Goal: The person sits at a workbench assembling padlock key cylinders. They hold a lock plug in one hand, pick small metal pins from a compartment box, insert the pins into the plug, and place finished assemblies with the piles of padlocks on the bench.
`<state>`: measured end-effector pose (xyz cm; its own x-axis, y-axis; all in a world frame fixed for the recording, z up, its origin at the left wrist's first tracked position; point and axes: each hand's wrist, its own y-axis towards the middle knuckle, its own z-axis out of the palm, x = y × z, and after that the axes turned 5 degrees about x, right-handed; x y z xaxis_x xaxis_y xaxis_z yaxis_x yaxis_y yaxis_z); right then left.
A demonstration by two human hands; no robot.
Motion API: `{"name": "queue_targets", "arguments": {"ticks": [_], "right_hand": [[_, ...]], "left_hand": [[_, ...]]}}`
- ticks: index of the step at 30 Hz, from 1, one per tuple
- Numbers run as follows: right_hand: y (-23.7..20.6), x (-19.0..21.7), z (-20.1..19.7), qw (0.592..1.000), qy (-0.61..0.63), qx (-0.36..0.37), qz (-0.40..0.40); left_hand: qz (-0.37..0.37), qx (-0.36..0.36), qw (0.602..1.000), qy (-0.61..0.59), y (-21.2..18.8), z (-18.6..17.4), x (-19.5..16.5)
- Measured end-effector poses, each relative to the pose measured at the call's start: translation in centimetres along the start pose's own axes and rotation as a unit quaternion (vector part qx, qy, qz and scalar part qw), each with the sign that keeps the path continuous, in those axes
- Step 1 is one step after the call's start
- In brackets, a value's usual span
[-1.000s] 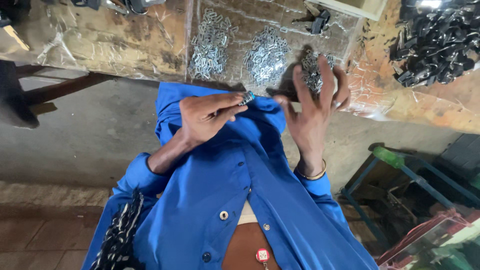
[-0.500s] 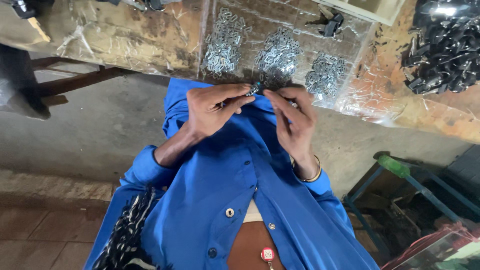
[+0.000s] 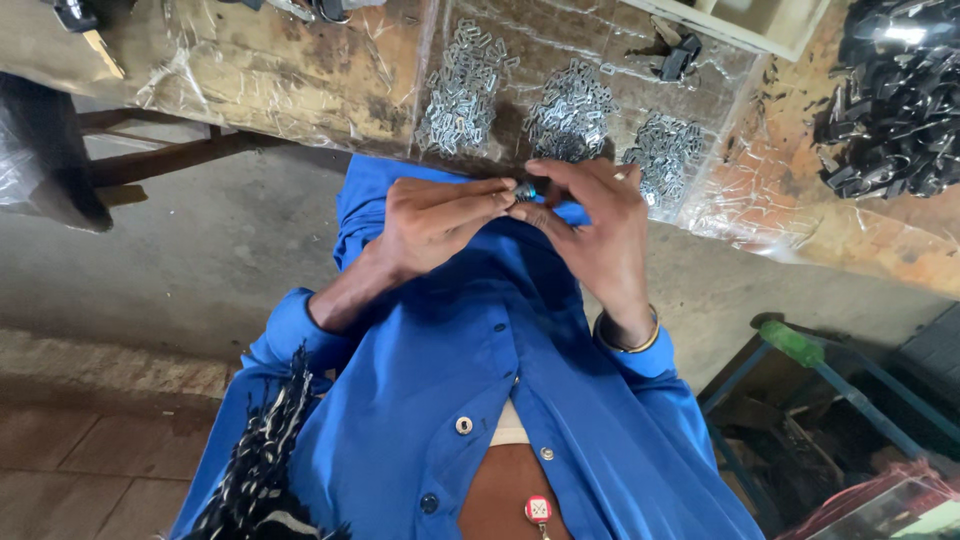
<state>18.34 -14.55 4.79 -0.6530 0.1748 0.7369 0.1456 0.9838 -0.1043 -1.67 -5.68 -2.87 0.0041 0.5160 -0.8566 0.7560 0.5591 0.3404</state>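
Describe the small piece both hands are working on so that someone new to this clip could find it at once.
Start at the plastic-covered workbench with three heaps of small silver metal parts. Just below its near edge, over the blue shirt, the left hand and right hand meet. The small metal piece is pinched between their fingertips, alone, not lying in a heap.

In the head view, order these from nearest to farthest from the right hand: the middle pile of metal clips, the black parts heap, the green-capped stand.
From the right hand:
1. Middle clip pile, on the bench just beyond the fingers.
2. Green-capped stand, on the floor side, right.
3. Black parts heap, far right of bench.
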Motion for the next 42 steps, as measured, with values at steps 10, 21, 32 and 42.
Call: {"name": "queue_targets", "arguments": {"ticks": [10, 21, 32, 42], "right_hand": [[3.2, -1.0, -4.2, 0.959, 0.245, 0.04, 0.139], [1.2, -7.5, -4.8, 0.626, 0.764, -0.065, -0.146], [-0.8, -3.4, -1.9, 0.907, 0.407, -0.086, 0.069], [1.0, -2.1, -3.9, 0.967, 0.238, 0.022, -0.083]], "left_hand": [[0.078, 0.034, 0.994, -0.068, 3.0, -1.5, -1.4], [0.075, -0.008, 0.997, -0.024, 5.1, -2.7, -2.4], [0.051, -0.007, 0.998, -0.02, 6.3, -2.4, -2.2], [0.07, 0.003, 0.997, -0.024, 5.7, -1.9, -2.8]]}}
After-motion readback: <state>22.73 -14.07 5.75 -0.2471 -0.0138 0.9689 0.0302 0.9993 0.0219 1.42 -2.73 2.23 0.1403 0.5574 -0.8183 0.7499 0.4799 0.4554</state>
